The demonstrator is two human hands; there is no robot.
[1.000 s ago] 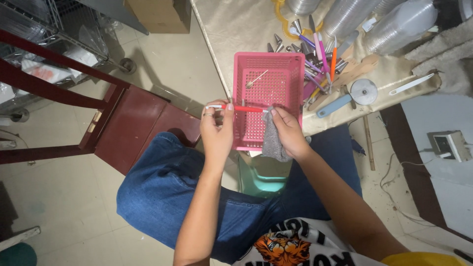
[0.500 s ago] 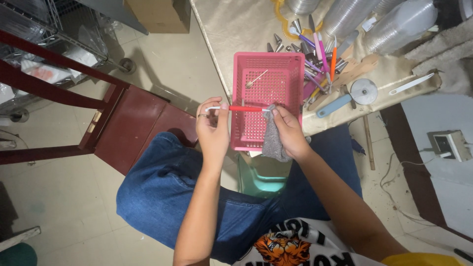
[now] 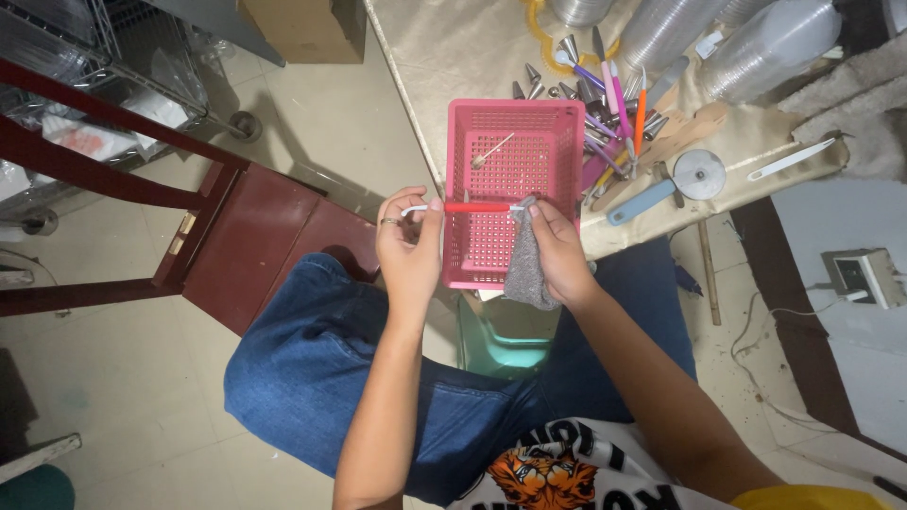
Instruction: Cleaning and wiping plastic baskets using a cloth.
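Centrally, a slim red-handled tool [image 3: 477,207] lies level across the middle of the frame, held at both ends above a pink perforated plastic basket [image 3: 557,142]. At its left end, where a short white tip shows, the left hand [image 3: 408,247] is curled shut around it, thumb and forefinger pinched on the tip; a ring sits on one finger. At its right end, the right hand [image 3: 557,250] is closed on a grey cloth [image 3: 524,269], which is pressed against the tool and hangs down below the fingers. Inside the basket, towards its upper left corner, rests a small wooden-handled utensil [image 3: 493,151]. The basket overhangs the near edge of the bench [image 3: 453,57], which is covered in a beige sheet and fills the upper centre of the frame. Just right of the basket lies a cluster of metal piping nozzles [image 3: 567,49] and colour-handled tools [image 3: 624,104], and further right a pastry wheel with a blue handle [image 3: 661,189] and a white spatula [image 3: 792,159]. Stacks of clear plastic cups [image 3: 765,42] lie at upper right. Below the hands are blue jeans [image 3: 321,378] and a green stool [image 3: 505,331]; a dark red wooden chair [image 3: 255,246] stands at left.
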